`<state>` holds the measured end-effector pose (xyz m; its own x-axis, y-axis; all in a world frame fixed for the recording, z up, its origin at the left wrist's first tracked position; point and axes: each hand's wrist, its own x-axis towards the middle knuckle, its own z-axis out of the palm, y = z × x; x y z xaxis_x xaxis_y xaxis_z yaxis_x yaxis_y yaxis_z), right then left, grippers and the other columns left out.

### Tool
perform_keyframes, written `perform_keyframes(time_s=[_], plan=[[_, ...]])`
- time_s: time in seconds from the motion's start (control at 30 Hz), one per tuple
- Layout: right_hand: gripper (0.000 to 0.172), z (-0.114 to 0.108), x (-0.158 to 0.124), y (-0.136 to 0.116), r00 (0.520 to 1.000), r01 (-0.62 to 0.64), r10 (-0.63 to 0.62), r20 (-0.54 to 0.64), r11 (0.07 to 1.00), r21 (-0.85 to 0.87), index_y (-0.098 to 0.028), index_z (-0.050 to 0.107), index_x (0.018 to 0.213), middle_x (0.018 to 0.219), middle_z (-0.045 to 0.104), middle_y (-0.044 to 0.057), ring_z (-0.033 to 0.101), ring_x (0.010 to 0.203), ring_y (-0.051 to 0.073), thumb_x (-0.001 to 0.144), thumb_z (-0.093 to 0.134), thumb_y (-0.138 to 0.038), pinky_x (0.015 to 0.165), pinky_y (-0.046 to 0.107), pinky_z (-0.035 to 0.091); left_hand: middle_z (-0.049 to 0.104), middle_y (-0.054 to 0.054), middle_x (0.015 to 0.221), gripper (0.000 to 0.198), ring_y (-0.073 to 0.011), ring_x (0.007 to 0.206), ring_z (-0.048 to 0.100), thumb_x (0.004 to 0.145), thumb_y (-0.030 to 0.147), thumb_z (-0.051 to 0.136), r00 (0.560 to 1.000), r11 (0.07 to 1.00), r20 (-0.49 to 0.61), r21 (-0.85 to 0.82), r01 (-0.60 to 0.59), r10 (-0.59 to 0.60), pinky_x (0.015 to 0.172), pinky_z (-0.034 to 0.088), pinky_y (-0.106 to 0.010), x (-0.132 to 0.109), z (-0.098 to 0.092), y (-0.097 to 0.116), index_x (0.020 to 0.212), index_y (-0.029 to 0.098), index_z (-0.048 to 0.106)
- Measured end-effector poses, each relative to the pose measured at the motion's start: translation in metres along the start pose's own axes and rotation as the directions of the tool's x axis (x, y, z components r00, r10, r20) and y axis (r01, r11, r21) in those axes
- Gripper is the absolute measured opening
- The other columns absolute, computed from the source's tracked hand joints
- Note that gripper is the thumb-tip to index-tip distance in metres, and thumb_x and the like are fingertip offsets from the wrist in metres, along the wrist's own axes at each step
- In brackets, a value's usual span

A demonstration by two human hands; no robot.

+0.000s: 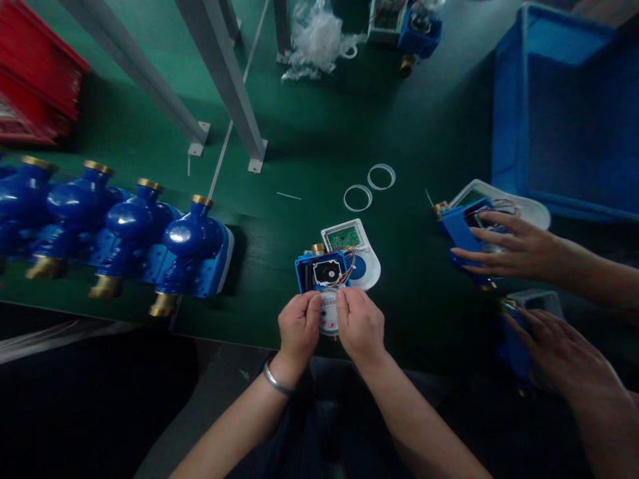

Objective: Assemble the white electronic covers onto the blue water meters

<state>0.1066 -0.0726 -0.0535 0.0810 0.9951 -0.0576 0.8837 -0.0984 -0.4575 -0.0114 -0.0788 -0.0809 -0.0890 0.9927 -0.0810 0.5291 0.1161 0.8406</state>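
Both my hands grip an opened blue water meter (324, 273) at the near edge of the green table (309, 146). My left hand (298, 327) and my right hand (359, 324) are closed around its round white dial end, thumbs pressing on the dial. Above them the meter's blue housing shows a black round part and coloured wires. These lead to a white cover with a green circuit board (353, 249), which lies beside the meter. A metal bracelet sits on my left wrist.
Several finished blue meters with brass ends (192, 256) lie in a row at the left. Two clear rings (369, 187) lie beyond. Another person's hands (519, 249) hold a meter at the right. A blue crate (564, 113) stands behind; metal frame legs (234, 86) rise at the back.
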Motion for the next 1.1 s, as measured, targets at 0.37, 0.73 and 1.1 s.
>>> perform_keyframes(time_s=[0.37, 0.73, 1.1], plan=[[0.025, -0.024, 0.019, 0.020, 0.954, -0.273, 0.237, 0.182, 0.939, 0.211, -0.018, 0.060, 0.082, 0.073, 0.063, 0.004, 0.057, 0.065, 0.016, 0.086, 0.043, -0.037, 0.061, 0.027, 0.042, 0.064, -0.002, 0.070, 0.022, -0.0109, 0.064, 0.059, 0.087, 0.029, 0.046, 0.998, 1.000, 0.062, 0.000, 0.025, -0.025, 0.061, 0.046, -0.021, -0.001, 0.001, 0.007, 0.080, 0.017, 0.063], [0.029, 0.003, 0.119, 0.090, 0.754, -0.613, 0.383, 0.533, 0.704, 0.360, -0.018, 0.049, 0.080, 0.074, 0.061, 0.002, 0.061, 0.069, 0.019, 0.057, 0.054, -0.001, 0.063, 0.033, 0.050, 0.060, -0.010, 0.114, 0.046, -0.0191, 0.104, 0.057, 0.085, 0.039, 0.045, 0.906, 0.895, 0.194, -0.175, 0.410, -0.377, 0.093, 0.043, -0.035, 0.036, -0.003, -0.013, 0.124, 0.016, 0.046], [0.052, -0.046, 0.046, 0.090, 0.725, -0.685, 0.120, 0.679, 0.020, 0.728, -0.019, 0.052, 0.111, 0.103, 0.065, 0.009, 0.062, 0.091, 0.028, 0.062, 0.063, -0.035, 0.078, 0.043, 0.049, 0.064, -0.009, 0.106, 0.045, -0.0192, 0.096, 0.061, 0.085, 0.039, 0.044, 0.908, 0.892, 0.038, -0.175, 0.418, -0.418, 0.085, 0.048, -0.033, 0.021, -0.001, -0.006, 0.124, 0.016, 0.045]])
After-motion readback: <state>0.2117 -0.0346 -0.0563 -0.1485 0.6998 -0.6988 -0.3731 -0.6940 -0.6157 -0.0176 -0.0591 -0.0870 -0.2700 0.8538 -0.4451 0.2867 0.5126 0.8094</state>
